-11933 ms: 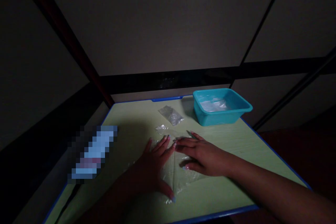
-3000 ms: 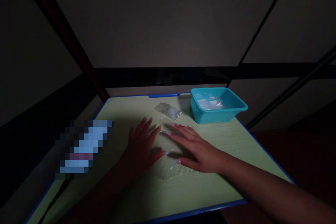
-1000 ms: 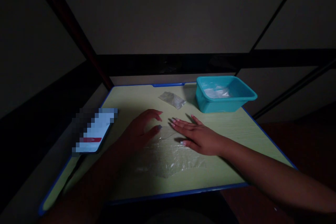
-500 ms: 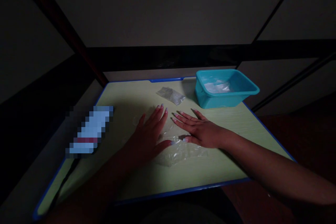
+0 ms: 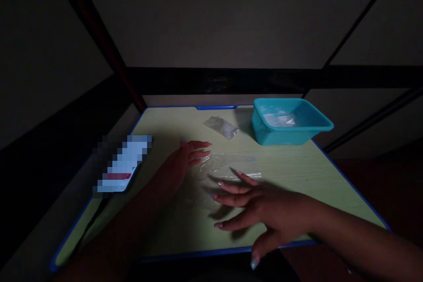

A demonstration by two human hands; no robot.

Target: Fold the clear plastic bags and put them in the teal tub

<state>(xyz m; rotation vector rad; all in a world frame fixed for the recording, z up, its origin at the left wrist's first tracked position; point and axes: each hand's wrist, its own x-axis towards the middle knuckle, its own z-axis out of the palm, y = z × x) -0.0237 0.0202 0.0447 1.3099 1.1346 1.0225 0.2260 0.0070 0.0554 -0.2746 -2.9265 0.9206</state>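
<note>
A clear plastic bag [image 5: 233, 164] lies spread on the pale yellow-green tabletop [image 5: 317, 185], its lower part dim in shadow. My left hand [image 5: 185, 158] is at the bag's upper left edge, fingers stretched to the right and apart. Over the lower right of the bag is my right hand [image 5: 253, 205], with fingers spread and the thumb out near the table's front edge. Neither hand grips anything. Beyond them lies a small, flat, folded plastic packet [image 5: 221, 127].
At the back right stands a turquoise plastic basket [image 5: 291, 135] with clear plastic pieces inside. On the left lies a blurred-out phone-like device [image 5: 124, 163] with a dark cable. Blue edging [image 5: 198, 255] rims the table, and a cabinet-like wall rises behind.
My right hand has come nearer to me and spread wider. My left hand has turned, its fingers now pointing right. More of the bag shows between them. The view has shifted slightly.
</note>
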